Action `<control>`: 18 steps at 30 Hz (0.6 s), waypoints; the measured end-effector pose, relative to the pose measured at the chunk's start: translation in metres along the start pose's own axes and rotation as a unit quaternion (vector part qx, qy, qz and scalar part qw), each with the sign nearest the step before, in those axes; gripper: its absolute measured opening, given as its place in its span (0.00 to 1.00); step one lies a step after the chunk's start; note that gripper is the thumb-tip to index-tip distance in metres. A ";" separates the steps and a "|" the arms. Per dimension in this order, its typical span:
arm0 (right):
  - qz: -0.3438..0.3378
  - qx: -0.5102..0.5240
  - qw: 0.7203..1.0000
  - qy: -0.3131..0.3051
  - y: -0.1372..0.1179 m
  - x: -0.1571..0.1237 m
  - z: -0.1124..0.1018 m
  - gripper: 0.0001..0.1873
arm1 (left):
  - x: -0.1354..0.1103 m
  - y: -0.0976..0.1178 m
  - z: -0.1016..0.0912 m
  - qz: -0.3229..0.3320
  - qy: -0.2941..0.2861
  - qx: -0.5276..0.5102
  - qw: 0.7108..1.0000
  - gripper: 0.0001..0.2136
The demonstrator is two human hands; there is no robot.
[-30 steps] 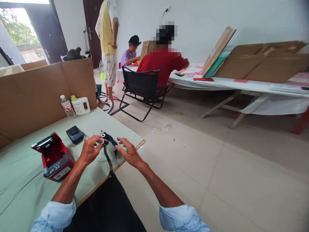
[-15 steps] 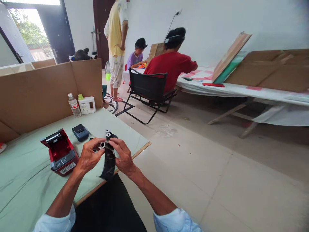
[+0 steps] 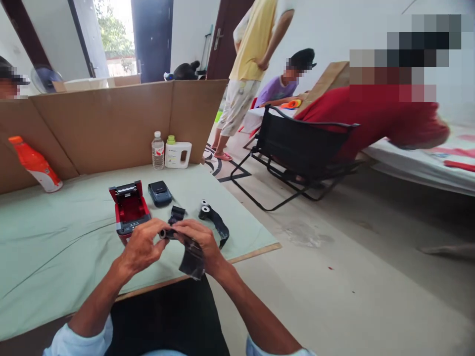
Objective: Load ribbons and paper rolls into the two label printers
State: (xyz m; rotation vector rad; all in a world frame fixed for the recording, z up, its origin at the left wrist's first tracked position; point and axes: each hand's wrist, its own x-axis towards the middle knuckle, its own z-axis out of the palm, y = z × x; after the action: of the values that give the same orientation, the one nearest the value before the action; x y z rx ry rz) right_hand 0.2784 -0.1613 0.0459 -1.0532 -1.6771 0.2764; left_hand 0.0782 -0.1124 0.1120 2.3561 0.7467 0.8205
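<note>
Over the table's near edge, both hands are closed on a roll of black strip. My left hand (image 3: pixel 143 249) pinches the roll (image 3: pixel 163 233) at its pale hollow core. My right hand (image 3: pixel 202 242) grips it from the other side, and the loose shiny end of the strip (image 3: pixel 193 262) hangs below the fingers. Just beyond the hands lies a dark piece (image 3: pixel 177 213), partly hidden. To the right rest more rolls of black strip (image 3: pixel 205 211), with one tail curling toward me. Left of the hands stands a red and black label printer (image 3: pixel 130 212), its lid raised.
A small dark grey device (image 3: pixel 160 194) sits behind the printer. A water bottle (image 3: pixel 158 152), a white jug (image 3: pixel 178 154) and an orange bottle (image 3: pixel 36 165) stand along the cardboard screen (image 3: pixel 111 123). Beyond the table's right edge is a black folding chair (image 3: pixel 304 143) with a person in it.
The view has swung left, so the table things appear farther right. My hands have come apart from the rolls with the curling tail, which now lie on the table; one roll stays in my hands.
</note>
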 end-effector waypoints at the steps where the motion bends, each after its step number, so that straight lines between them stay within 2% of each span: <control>1: 0.000 0.005 1.000 -0.021 0.000 0.010 0.008 0.11 | -0.001 -0.005 -0.010 -0.006 0.012 0.013 1.000 0.09; 6: -0.020 0.005 0.992 -0.121 -0.001 0.070 0.047 0.12 | -0.002 -0.039 -0.057 -0.048 0.074 0.078 0.993 0.06; 9: -0.036 -0.011 0.984 -0.173 0.001 0.095 0.065 0.12 | -0.001 -0.062 -0.073 -0.085 0.083 0.113 0.986 0.08; 13: -0.027 -0.054 0.973 -0.222 0.005 0.107 0.078 0.10 | -0.001 -0.085 -0.075 -0.147 0.059 0.167 0.973 0.11; 18: -0.007 -0.100 0.963 -0.251 0.007 0.105 0.082 0.10 | -0.001 -0.098 -0.071 -0.184 0.019 0.191 0.964 0.15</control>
State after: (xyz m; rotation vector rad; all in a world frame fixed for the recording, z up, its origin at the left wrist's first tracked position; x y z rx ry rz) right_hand 0.2079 -0.0530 0.0787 -1.1857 -2.2028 0.3964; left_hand -0.0014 -0.0232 0.0979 2.4117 1.4152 0.6020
